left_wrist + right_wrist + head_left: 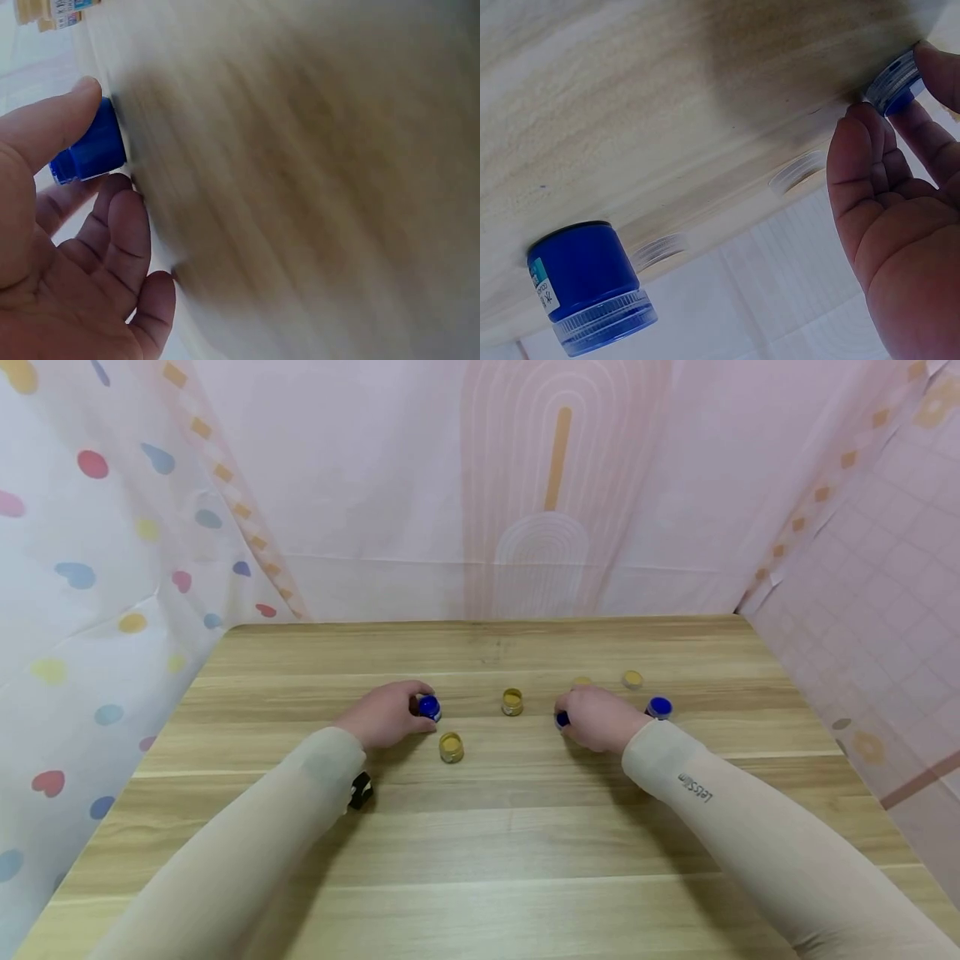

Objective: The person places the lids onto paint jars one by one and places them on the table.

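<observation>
My left hand (386, 714) holds a small blue paint jar (429, 708) between thumb and fingers; its top is uncovered and it stands on the table. In the left wrist view the thumb lies along one side of this jar (97, 146). Farther right, my right hand (600, 718) pinches a round blue lid (562, 720) at the tabletop. The right wrist view shows that lid (896, 86), clear-rimmed, between thumb and fingers. Two uncovered yellow paint jars, one farther back (512, 702) and one nearer (451, 747), stand between the hands.
A second blue jar (660, 707), with its lid on, stands beside my right wrist. Two yellow lids, one at the right (632, 679) and one partly hidden (582, 681), lie behind my right hand. A patterned curtain (375, 527) rises behind the wooden table (487, 852).
</observation>
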Motion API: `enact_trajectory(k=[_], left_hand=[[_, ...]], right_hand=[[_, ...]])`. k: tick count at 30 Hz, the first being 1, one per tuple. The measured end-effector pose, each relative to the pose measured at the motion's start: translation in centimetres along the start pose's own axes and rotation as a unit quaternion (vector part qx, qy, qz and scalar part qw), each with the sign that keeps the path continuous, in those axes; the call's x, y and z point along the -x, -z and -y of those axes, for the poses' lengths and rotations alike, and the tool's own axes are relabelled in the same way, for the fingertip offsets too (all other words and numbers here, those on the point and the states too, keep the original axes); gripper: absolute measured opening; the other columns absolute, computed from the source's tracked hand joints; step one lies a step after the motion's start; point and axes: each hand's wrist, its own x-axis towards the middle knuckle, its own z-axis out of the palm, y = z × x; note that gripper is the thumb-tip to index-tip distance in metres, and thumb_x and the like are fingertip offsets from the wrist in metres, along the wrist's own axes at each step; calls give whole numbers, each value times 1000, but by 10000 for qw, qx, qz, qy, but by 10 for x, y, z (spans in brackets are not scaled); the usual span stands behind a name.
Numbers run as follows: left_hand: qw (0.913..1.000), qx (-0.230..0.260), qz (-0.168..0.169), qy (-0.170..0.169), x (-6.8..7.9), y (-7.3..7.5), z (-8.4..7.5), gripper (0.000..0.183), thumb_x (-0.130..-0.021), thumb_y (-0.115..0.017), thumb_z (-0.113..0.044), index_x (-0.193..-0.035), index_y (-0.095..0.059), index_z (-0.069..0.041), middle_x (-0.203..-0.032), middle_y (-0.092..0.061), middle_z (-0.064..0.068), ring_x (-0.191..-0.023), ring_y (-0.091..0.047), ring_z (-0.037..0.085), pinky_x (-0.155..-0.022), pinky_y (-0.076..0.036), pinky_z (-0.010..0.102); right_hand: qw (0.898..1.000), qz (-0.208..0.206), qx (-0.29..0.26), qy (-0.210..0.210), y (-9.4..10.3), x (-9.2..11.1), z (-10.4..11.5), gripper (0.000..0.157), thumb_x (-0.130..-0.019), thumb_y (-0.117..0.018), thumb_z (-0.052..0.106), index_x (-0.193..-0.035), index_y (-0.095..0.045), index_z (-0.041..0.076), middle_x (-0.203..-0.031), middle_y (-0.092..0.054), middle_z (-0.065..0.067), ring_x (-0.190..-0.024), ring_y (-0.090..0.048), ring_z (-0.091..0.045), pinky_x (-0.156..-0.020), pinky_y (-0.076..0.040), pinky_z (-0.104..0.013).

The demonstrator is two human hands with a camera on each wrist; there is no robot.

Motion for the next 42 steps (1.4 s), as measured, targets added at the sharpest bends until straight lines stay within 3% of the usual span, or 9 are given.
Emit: enact_trajectory(k=[4, 10, 24, 42], left_hand=[[9999, -108, -6, -58, -3, -1, 1, 56, -99, -74, -36, -148, -57, -14, -144, -63, 16, -135, -59, 39, -115, -45, 57], [10000, -48, 19, -31, -7, -3, 2, 49, -99, -75, -35, -140, -61, -13, -136, -67, 14, -127, -62, 34, -110, -48, 54], [9999, -9, 66, 149, -8, -4, -7, 43, -98, -75, -35, -134, -63, -15, -133, -68, 13, -121, -62, 32, -106, -49, 52], [9998, 26, 33, 176, -12, -5, -5, 38, -98, -76, -34, -129, -64, -16, -130, -69, 12, -117, -63, 31, -103, -50, 51]], right_hand=[[10000, 7, 41, -2, 0, -1, 1, 31, -101, -71, 18, -128, -70, 4, -120, -72, -13, -107, -68, -25, -97, -57, -44], [10000, -31, -13, 12, -1, -4, 1, 28, -100, -71, 16, -125, -71, 4, -118, -74, -12, -105, -70, -24, -96, -58, -43], [10000, -34, -2, -91, -3, -8, 0, 25, -99, -71, 13, -122, -73, 3, -113, -75, -11, -97, -68, -21, -91, -59, -42], [9999, -58, -14, -88, -4, -10, -1, 25, -98, -71, 12, -121, -73, 3, -108, -75, -10, -87, -64, -19, -85, -58, -39]])
